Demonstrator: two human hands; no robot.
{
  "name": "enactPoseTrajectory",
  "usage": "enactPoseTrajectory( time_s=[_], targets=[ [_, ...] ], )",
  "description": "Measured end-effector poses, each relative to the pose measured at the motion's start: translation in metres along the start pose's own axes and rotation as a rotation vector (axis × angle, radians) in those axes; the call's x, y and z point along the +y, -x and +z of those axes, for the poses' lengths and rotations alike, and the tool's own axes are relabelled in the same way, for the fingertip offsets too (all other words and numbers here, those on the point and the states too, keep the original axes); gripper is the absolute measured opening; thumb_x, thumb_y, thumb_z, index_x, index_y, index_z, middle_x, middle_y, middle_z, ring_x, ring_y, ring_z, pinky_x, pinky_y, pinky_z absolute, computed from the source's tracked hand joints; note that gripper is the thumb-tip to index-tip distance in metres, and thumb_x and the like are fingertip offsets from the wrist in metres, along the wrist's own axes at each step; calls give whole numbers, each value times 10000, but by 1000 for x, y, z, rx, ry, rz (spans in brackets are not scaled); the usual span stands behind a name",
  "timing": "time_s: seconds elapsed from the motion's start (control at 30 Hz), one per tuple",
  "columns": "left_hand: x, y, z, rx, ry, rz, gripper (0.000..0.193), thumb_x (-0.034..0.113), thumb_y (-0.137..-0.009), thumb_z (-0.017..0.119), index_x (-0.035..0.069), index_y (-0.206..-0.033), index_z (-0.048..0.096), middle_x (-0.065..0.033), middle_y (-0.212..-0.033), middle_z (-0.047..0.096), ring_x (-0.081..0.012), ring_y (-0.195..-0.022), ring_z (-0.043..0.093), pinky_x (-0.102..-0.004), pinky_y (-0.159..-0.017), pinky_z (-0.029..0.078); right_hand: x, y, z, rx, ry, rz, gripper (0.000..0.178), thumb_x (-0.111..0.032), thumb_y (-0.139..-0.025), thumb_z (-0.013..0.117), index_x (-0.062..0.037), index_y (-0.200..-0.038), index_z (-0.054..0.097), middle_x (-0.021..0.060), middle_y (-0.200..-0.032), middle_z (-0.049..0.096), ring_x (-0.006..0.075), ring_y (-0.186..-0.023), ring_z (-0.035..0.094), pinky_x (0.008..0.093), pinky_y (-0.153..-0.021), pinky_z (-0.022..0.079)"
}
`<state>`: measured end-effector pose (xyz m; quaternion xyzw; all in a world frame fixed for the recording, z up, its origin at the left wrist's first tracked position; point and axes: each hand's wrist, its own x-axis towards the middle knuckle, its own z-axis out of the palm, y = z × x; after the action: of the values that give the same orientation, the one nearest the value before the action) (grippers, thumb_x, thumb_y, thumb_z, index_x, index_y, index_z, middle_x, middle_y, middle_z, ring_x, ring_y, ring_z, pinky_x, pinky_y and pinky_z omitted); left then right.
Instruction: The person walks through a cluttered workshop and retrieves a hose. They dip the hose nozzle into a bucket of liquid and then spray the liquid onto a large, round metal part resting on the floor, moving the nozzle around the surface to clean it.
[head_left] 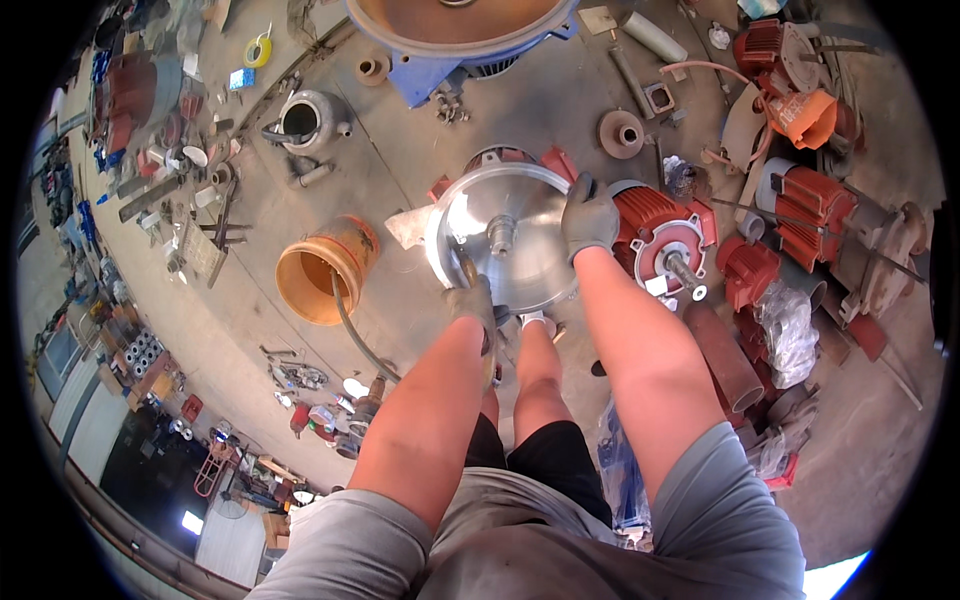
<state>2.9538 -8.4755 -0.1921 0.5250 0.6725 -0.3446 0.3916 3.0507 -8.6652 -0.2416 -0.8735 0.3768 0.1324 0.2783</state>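
Note:
A shiny round metal disc (540,235) with a raised central hub (501,235) is in front of me, over a red motor body (510,155) that shows at its far edge. My right hand (591,218), in a grey glove, grips the disc's right rim. At the near left part of the disc, my gloved left hand (470,302) is closed around a slim, dark metal tool (464,264). Its tip points up over the disc; its exact kind cannot be made out.
Right of the disc lies a red motor (655,235) with a protruding shaft. An orange bucket (310,280) with a hose (350,325) stands at the left. A large blue-rimmed housing (460,45) is at the far side. More red motors (810,205) and pipes (725,360) crowd the right.

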Motion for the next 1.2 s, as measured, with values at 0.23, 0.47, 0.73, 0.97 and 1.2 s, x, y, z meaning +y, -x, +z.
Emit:
enactPoseTrajectory(
  time_s=[0.23,0.47,0.73,0.97,1.2],
  targets=[
    [5,8,2,29,-15,-30,685,273,-993,703,-3,-1495,326,-220,-1098,687,-286,-694,747,-383,-596,650,7,-2,6,13,-3,-11,496,-488,-1058,529,-43,-1010,743,267,-1027,760,493,-992,722,580,-890,557],
    [12,11,1,21,0,-49,675,265,-982,717,-1,-1482,349,-214,-1093,690,-294,-703,746,-398,-600,641,10,-6,11,10,21,-3,500,-493,-1055,525,-45,-1053,747,271,-1045,760,504,-1006,718,587,-908,551],
    [10,10,1,29,16,-59,719,266,-974,720,20,-1508,307,-233,-1136,669,-309,-715,742,-422,-602,637,4,-2,5,6,10,2,503,-496,-1052,529,-44,-1054,748,275,-1038,759,509,-1007,716,594,-913,547],
    [5,6,1,15,16,-28,738,300,-971,723,14,-1511,307,-242,-1163,673,-311,-750,760,-412,-632,656,5,-2,5,8,-6,-1,484,-487,-1050,534,-53,-1036,748,270,-1035,760,506,-1003,716,592,-908,549],
    [4,3,2,36,-53,-49,743,377,-978,710,-24,-1492,354,-232,-1129,717,-290,-727,779,-377,-625,656,5,-2,6,17,3,-9,464,-473,-1052,533,-58,-1046,739,263,-1039,758,495,-1015,711,579,-905,550]
  ],
)
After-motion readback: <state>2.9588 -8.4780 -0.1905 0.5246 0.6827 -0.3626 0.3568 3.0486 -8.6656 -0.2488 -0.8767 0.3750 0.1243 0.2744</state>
